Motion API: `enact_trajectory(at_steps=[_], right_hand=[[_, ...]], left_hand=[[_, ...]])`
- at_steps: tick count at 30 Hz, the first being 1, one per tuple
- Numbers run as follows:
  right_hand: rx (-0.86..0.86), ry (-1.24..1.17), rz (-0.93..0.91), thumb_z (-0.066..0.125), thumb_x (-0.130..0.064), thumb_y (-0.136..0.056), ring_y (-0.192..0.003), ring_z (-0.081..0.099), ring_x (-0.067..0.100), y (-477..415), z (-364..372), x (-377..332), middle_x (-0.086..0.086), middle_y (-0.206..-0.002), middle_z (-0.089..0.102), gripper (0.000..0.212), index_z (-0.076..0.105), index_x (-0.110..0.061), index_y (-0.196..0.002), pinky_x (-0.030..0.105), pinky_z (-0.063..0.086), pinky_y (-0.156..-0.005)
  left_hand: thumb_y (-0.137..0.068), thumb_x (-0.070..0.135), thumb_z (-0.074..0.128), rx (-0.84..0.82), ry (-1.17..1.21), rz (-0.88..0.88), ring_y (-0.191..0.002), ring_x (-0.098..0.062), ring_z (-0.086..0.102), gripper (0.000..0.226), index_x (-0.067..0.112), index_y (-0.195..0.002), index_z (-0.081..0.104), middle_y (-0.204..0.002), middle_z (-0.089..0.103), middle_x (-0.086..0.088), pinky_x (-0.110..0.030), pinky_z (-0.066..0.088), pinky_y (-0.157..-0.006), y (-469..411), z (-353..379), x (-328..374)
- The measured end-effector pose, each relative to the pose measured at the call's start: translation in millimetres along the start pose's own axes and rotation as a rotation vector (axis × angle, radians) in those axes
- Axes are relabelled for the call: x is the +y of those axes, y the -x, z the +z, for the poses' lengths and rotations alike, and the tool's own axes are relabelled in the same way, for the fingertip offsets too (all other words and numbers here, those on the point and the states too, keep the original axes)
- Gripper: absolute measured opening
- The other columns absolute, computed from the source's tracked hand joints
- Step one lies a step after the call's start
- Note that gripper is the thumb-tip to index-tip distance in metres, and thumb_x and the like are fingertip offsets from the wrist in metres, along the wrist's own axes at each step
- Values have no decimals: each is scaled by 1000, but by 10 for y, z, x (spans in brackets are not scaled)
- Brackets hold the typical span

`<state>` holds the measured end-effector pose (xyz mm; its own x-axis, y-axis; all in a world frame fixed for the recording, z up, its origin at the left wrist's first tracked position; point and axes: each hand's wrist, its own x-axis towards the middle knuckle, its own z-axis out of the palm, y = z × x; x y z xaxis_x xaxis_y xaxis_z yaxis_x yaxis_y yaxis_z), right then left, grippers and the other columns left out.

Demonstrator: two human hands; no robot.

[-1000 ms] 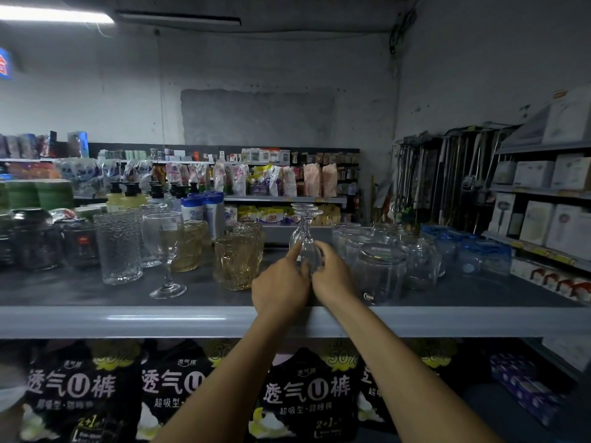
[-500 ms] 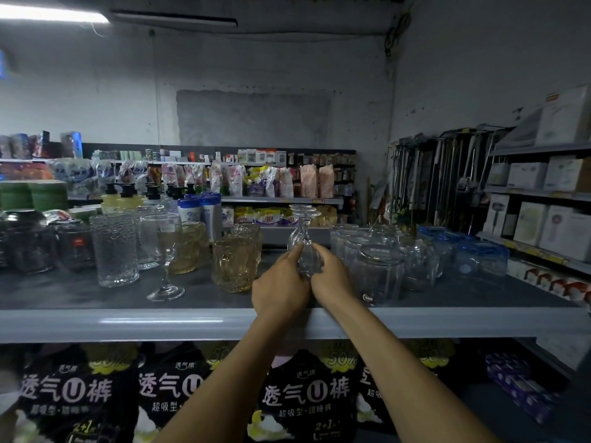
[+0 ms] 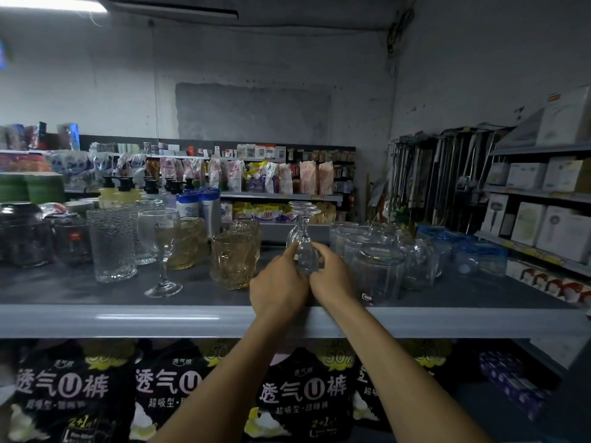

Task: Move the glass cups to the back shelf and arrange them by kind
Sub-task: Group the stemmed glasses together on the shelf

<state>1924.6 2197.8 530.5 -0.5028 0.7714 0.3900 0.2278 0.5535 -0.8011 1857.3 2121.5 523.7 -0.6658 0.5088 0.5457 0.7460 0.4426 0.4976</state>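
Head view: left hand (image 3: 278,282) and right hand (image 3: 332,279), grips curled round inverted stemmed glasses (image 3: 303,241); rims hidden.

Arms extended — left hand (image 3: 277,284), right hand (image 3: 332,279) gripping inverted glass (image 3: 303,251).

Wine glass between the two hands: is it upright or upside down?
Upside down: the wine glass has its round foot on top and its bowl at the bottom.

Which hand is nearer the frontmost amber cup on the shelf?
Left. The left hand holds the upside-down stemmed glass just right of the amber cup; the right hand holds that glass's far side, farther off.
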Motion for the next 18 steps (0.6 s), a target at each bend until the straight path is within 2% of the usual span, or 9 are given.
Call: enact_trajectory(at_steps=[3, 6, 9, 10, 12, 15, 16, 18], right_hand=[[34, -67, -6, 58, -9, -99, -117, 63, 21, 34, -31, -25, -3, -128, 68, 47, 57, -29, -141, 40, 55, -96], [73, -183, -28, 51, -19, -107, -112, 64, 17, 111, -76, -68, -1, -128, 67, 38, 53, -24, -145, 34, 55, -91], [85, -274, -56, 49, -25, -108, -110, 63, 11, 200, -130, -101, -5, -122, 64, 39, 50, -21, -147, 12, 47, -77], [91, -291, -69, 49, -26, -108, -110, 62, 9, 221, -147, -105, -5, -124, 64, 38, 50, -20, -146, 9, 45, -75], [113, -298, -94, 50, -25, -107, -113, 62, 9, 232, -166, -112, -4, -127, 65, 35, 54, -21, -142, 10, 45, -80], [115, -335, -164, 53, -23, -106, -114, 63, 4, 314, -146, -220, -8, -125, 66, 28, 60, -26, -133, 22, 51, -89], [112, -355, -207, 54, -21, -106, -110, 62, -2, 369, -119, -312, -9, -123, 66, 26, 62, -28, -129, 23, 53, -90], [98, -378, -323, 55, -16, -105, -107, 62, -6, 488, -20, -580, -11, -120, 66, 26, 63, -30, -125, 17, 52, -88]], left_hand=[[-101, 46, 47, 99, 101, -10, -99, -19, 71, 43, 41, -144, 47, -116, 73, 6, -42, 57, -86, 42, 3, -15], [-101, 50, 47, 170, 193, 1, -92, -8, 71, 31, 41, -130, 53, -112, 72, 13, -40, 60, -81, 67, 0, -16], [-102, 45, 52, 182, 306, 49, -90, 4, 67, 24, 40, -125, 56, -109, 70, 18, -32, 61, -77, 109, -60, 29], [-103, 41, 55, 186, 353, 83, -89, 5, 66, 21, 39, -124, 58, -108, 69, 18, -31, 61, -76, 147, -95, 41], [-102, 30, 60, 202, 438, 163, -90, 3, 66, 20, 33, -122, 61, -107, 69, 17, -31, 61, -76, 252, -239, 51], [-100, 21, 62, 274, 477, 275, -93, -1, 68, 23, 27, -122, 64, -110, 69, 16, -29, 60, -78, 421, -628, -56], [-98, 21, 62, 323, 463, 305, -93, -1, 68, 23, 28, -120, 63, -110, 69, 15, -28, 59, -78, 433, -809, -125], [-95, 23, 59, 419, 397, 336, -95, -3, 67, 25, 30, -119, 61, -109, 69, 13, -27, 57, -81, 371, -1197, -303]])
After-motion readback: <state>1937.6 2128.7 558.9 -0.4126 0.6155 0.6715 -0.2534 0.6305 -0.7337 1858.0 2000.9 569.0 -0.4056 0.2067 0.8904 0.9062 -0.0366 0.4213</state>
